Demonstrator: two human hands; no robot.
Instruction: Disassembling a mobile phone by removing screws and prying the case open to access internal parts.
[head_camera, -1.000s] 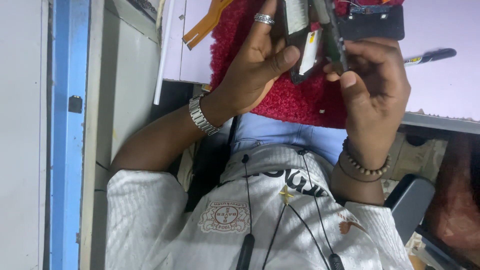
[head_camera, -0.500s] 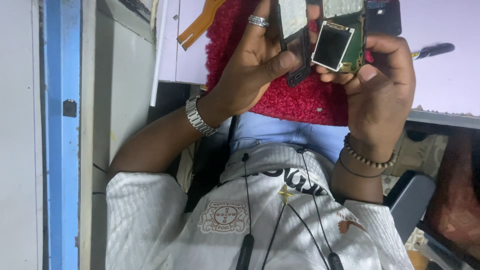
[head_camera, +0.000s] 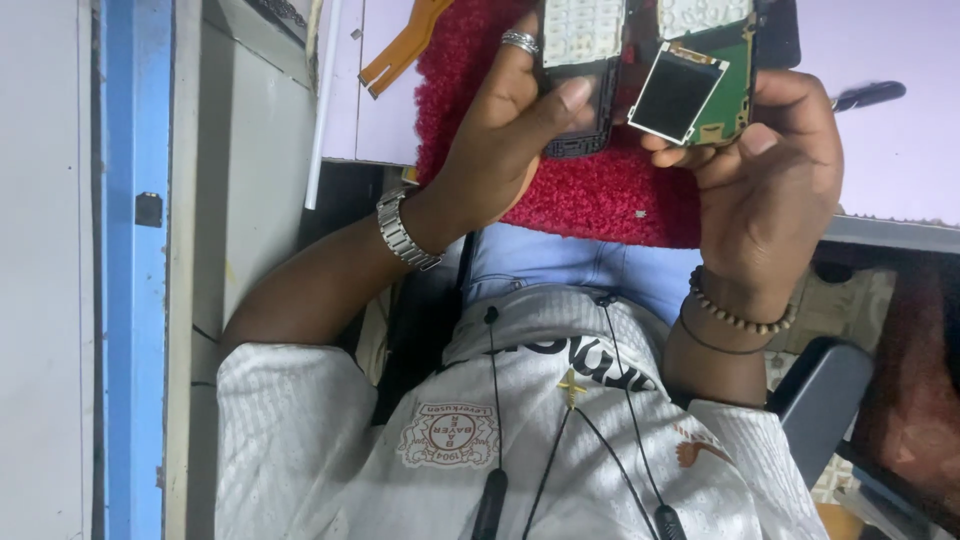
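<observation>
Holding a green phone circuit board with a small dark square screen (head_camera: 690, 95) up over the red fuzzy cloth (head_camera: 600, 195), the right hand (head_camera: 770, 180) curls its fingers (head_camera: 700, 155) tight under the board's lower edge, thumb pressed along its side. Just beside it, the left hand (head_camera: 500, 140) clamps a dark phone housing with a pale keypad (head_camera: 580, 75), thumb laid across the front, a silver ring (head_camera: 520, 42) on one finger. The two parts sit almost touching. Both wrists bend upward from the lap, a metal watch (head_camera: 405, 232) on the left, a wooden bead bracelet (head_camera: 740, 312) on the right. The tops of both phone parts are cut off at the frame edge. An orange flat ribbon cable (head_camera: 400, 50) lies on the pale tabletop (head_camera: 890, 150), near a dark-handled tool (head_camera: 868, 95).
</observation>
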